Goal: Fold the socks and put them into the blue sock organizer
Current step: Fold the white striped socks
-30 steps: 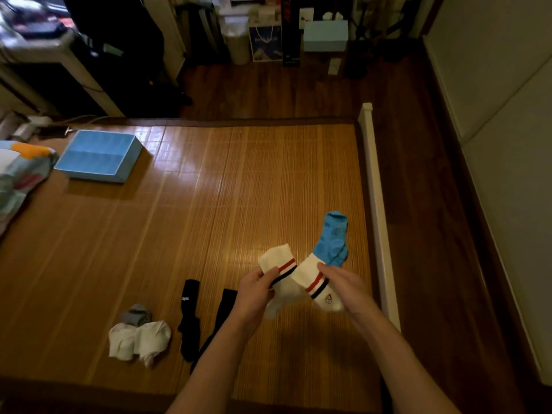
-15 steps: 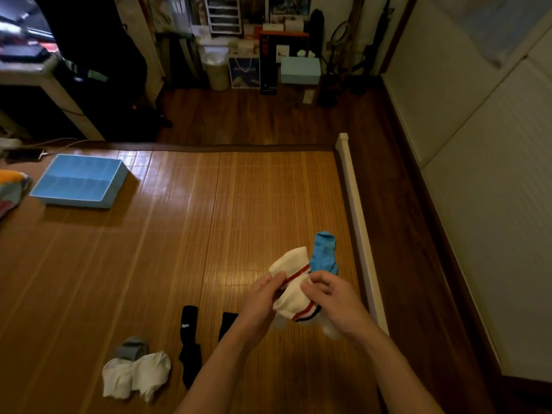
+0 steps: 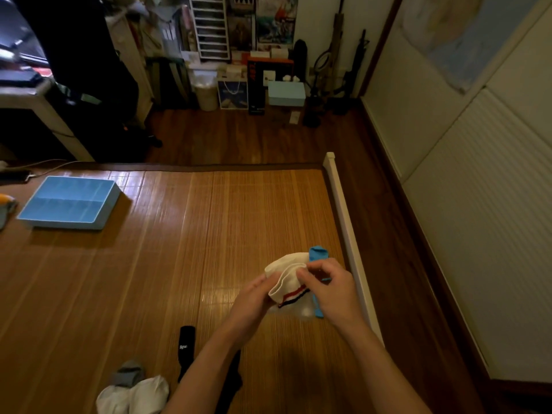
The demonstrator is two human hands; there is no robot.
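We hold the white striped socks (image 3: 291,279) bunched above the bamboo mat (image 3: 185,234), near its right edge. Our left hand (image 3: 254,306) is curled around the lower left of the bundle, and our right hand (image 3: 331,291) pinches the top fold between thumb and fingertips (image 3: 301,274), so both hands are closed on the same fabric. The red and dark stripes show on the underside, between the two hands.

A blue sock (image 3: 318,255) lies flat on the mat just behind the bundle, largely hidden by our right hand; its far end and a strip by our right wrist are all that show. It sits close to the white rail (image 3: 343,216) that runs along the mat's right edge.

The blue sock organizer (image 3: 70,203) stands at the mat's far left corner, well apart from our hands, its open top facing up with dividers visible inside. Between it and us the middle of the mat is bare, an open stretch running diagonally from our hands to the box.

Toward the near edge, a black sock (image 3: 185,348) lies lengthwise just left of our left forearm, and a second dark sock (image 3: 230,386) is partly hidden under that arm. At the near left, a heap of white and grey socks (image 3: 131,392) rests by the bottom edge.
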